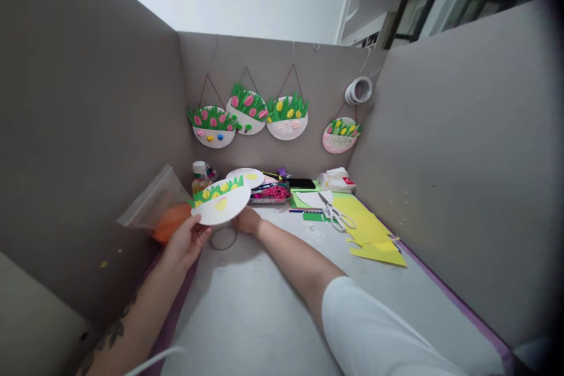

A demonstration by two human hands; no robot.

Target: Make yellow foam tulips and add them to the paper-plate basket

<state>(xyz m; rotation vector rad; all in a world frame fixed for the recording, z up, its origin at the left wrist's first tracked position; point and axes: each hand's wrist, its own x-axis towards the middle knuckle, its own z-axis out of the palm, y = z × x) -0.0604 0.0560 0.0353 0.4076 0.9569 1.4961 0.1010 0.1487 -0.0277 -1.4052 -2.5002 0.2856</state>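
Note:
My left hand pinches the lower left edge of a white paper plate basket, thumb on its front. Green paper grass and yellow paper eggs stick out along the upper side of this plate, and a yellow spot marks its white front. The plate is tilted and held above the table. Just beyond its lower right edge is my right hand, its fingers hidden by the plate, so I cannot tell whether they hold anything. A thin dark ring lies on the table below the plate.
Finished plate baskets hang on the back panel, with white tape rolls at right. Scissors, yellow paper, a tray of pink shreds and another plate lie on the table. A plastic bag leans left.

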